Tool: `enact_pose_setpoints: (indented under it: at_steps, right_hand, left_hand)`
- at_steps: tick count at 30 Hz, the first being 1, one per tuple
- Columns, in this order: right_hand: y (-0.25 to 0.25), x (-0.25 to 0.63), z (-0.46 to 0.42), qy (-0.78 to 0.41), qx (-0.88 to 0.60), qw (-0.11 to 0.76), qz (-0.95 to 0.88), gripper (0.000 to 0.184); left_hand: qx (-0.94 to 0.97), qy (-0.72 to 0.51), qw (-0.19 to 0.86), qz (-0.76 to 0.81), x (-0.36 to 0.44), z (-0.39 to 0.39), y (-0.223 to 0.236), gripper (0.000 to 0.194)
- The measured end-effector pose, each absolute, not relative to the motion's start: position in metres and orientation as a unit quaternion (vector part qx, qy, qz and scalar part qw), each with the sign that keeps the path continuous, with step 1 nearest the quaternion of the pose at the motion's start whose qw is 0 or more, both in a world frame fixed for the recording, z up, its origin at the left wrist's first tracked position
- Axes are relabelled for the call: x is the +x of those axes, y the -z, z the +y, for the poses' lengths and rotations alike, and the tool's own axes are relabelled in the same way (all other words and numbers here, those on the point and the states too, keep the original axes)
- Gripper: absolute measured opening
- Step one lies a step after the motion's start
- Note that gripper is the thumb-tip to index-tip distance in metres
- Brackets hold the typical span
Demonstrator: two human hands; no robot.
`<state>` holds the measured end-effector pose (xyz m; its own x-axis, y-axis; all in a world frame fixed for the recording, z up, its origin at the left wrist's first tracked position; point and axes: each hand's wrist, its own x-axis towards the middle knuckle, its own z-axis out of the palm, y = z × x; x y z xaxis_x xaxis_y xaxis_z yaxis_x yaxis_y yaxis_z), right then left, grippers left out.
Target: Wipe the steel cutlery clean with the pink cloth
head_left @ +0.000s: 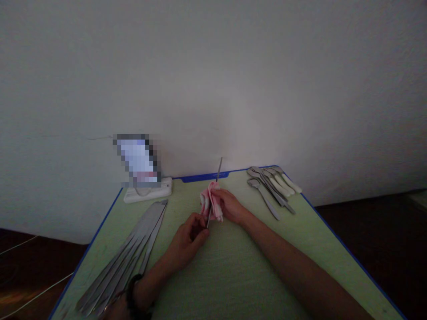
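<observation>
In the middle of the head view, my left hand (192,235) pinches the near end of a thin metal utensil (219,169), seen nearly edge-on, so its kind cannot be told. It points up and away over the table. My right hand (231,206) is closed around a pink-and-white cloth (211,200), which is folded about the utensil's middle. Left of my left hand lies a fanned pile of long flat metal blades (128,253), perhaps table knives. Several spoons (262,195) lie to the right beyond my right hand, a few pieces with pale handles (287,182) among them.
A phone with a blurred screen (138,160) leans on a white stand or box (148,191) at the back left. The green table (233,275) has a blue edge and backs onto a grey wall (213,89). White cables (40,293) run at the lower left.
</observation>
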<state>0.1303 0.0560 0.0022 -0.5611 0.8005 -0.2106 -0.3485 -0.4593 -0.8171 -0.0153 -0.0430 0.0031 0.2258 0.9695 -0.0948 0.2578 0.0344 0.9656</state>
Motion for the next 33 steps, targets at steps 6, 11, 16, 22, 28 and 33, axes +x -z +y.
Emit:
enact_pose_setpoints:
  at_steps: [6,11,16,22,28,33]
  right_hand:
    - [-0.0015,0.1304,0.056,-0.796,-0.301,0.368,-0.374,0.023]
    - [-0.003,0.1306,0.0555,-0.802,-0.301,0.359,-0.369,0.022]
    - [-0.0033,0.1301,0.0557,-0.803,-0.293,0.362,-0.372,0.021]
    - [-0.0023,0.1294,0.0565,-0.8,-0.286,0.365,-0.38,0.024]
    - [0.0,0.1293,0.0576,-0.8,-0.293,0.373,-0.368,0.022]
    - [-0.0019,0.1296,0.057,-0.806,-0.286,0.36,-0.372,0.022]
  left_hand:
    - [0.601,-0.346,0.499,0.52,-0.0152,-0.0431,-0.0041,0.011]
    - [0.596,-0.352,0.505,0.515,-0.0148,-0.0424,-0.0029,0.011]
    - [0.599,-0.347,0.503,0.517,-0.0152,-0.0424,-0.0036,0.012]
    - [0.599,-0.345,0.5,0.522,-0.0145,-0.0428,-0.0056,0.011]
    - [0.601,-0.345,0.497,0.522,-0.0146,-0.0426,-0.0051,0.011]
    - [0.603,-0.347,0.498,0.518,-0.0148,-0.0423,-0.004,0.012]
